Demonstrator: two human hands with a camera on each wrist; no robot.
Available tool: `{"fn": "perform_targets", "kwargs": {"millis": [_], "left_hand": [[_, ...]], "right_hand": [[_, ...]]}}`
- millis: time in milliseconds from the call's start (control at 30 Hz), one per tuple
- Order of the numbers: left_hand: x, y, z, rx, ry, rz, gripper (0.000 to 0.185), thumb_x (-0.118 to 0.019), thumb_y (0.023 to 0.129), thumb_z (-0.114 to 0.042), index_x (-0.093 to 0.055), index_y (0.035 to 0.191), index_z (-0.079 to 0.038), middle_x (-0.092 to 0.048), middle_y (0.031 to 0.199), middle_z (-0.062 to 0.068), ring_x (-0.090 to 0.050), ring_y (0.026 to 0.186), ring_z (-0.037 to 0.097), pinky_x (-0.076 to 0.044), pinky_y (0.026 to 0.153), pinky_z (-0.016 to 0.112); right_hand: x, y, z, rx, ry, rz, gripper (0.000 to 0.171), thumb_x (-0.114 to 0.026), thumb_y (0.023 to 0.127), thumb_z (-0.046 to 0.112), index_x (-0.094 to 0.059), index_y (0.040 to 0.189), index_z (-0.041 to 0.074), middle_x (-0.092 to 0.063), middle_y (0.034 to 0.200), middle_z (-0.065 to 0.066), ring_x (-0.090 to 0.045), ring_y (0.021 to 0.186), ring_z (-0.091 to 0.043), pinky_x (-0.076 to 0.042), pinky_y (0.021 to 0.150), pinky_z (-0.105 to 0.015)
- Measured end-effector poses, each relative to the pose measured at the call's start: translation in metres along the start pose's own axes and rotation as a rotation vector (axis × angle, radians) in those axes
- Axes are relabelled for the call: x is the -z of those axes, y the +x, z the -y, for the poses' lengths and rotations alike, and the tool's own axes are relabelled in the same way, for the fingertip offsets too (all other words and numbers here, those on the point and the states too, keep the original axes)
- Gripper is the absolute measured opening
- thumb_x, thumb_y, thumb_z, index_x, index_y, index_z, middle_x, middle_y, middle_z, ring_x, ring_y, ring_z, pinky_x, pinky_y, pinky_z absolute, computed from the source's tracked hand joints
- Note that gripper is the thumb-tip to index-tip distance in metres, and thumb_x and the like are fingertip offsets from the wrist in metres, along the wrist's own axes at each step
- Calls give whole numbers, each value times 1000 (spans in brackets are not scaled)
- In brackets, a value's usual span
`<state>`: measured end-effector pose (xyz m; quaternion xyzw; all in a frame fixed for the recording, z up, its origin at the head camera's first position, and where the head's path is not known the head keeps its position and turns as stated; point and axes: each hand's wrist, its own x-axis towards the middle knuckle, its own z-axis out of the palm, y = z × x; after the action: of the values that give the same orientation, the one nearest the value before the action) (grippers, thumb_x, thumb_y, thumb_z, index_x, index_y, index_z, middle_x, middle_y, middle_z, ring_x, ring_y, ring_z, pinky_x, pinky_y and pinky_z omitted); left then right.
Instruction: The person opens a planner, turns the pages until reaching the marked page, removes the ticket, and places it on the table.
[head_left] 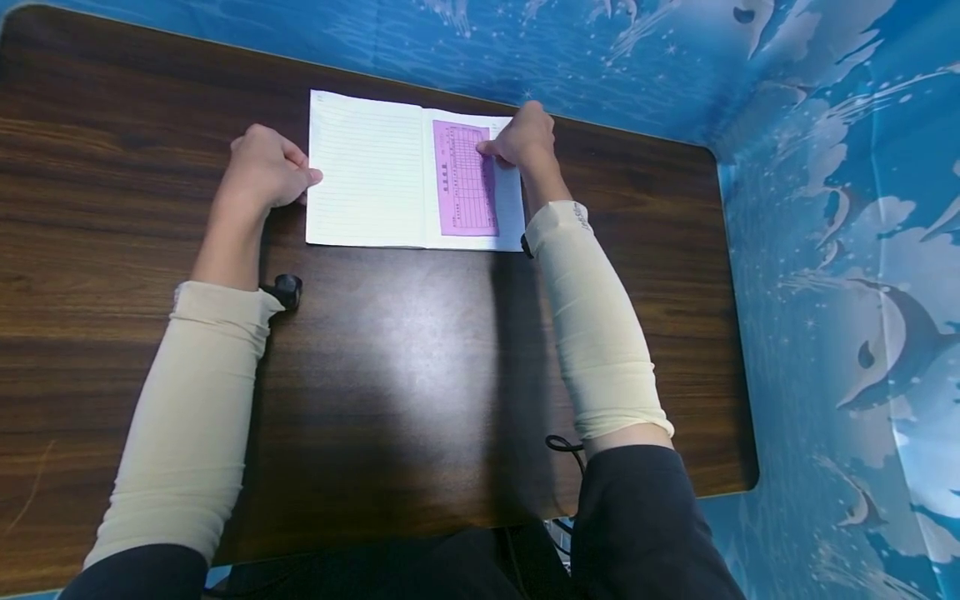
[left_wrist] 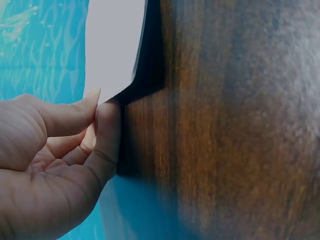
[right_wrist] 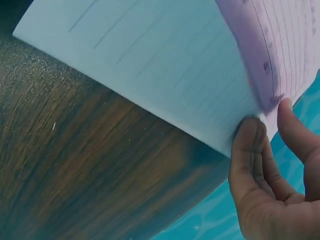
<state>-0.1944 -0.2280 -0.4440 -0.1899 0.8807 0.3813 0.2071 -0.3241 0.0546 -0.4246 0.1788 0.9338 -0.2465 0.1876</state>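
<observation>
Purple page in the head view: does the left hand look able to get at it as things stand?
Probably yes. The left hand pinches the open notebook's left edge, and only bare lined paper lies between it and the purple page. The right hand already pinches that page's far edge.

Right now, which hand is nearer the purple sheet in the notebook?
Right. The right hand pinches the purple sheet at its far edge; the left hand holds the notebook's opposite, left edge.
</observation>
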Motion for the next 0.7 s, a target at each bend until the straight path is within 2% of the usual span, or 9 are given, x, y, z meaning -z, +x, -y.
{"fn": "perform_targets", "kwargs": {"millis": [100,200,367,533,700], "left_hand": [[-1,0,0,0,-6,-6,34,-60,99,-28,-66,118,0,-34,146,24,-44,117,33,-43,84,44],[-2,0,0,10,-16,-7,34,-60,99,-27,-66,119,0,-32,149,24,-42,123,35,-43,87,45],[-2,0,0,15,-10,-11,33,-60,99,-27,-66,119,-1,-33,148,22,-43,121,33,-44,83,42],[-2,1,0,7,-8,-14,35,-61,99,-28,-66,121,-1,-34,147,22,-44,117,31,-44,80,39],[-2,1,-1,12,-4,-18,35,-61,99,-28,-66,121,-2,-40,139,20,-47,106,27,-44,78,39]], "right_hand": [[-3,-4,3,51,-73,-30,79,-85,78,37,-50,144,13,-62,132,-3,-59,110,-15,-50,97,-27],[-7,-6,5,91,-135,-52,80,-85,78,35,-47,145,13,-59,137,-4,-56,119,-18,-47,102,-29],[-12,-8,9,95,-167,-56,70,-83,81,29,-50,141,14,-59,135,-4,-56,116,-18,-48,100,-28],[-11,-9,13,66,-130,-64,69,-83,81,25,-51,141,15,-60,133,-3,-57,114,-16,-49,98,-27],[-10,-9,13,49,-86,-37,68,-82,82,23,-51,142,15,-60,134,-3,-57,115,-16,-50,97,-26]]}}
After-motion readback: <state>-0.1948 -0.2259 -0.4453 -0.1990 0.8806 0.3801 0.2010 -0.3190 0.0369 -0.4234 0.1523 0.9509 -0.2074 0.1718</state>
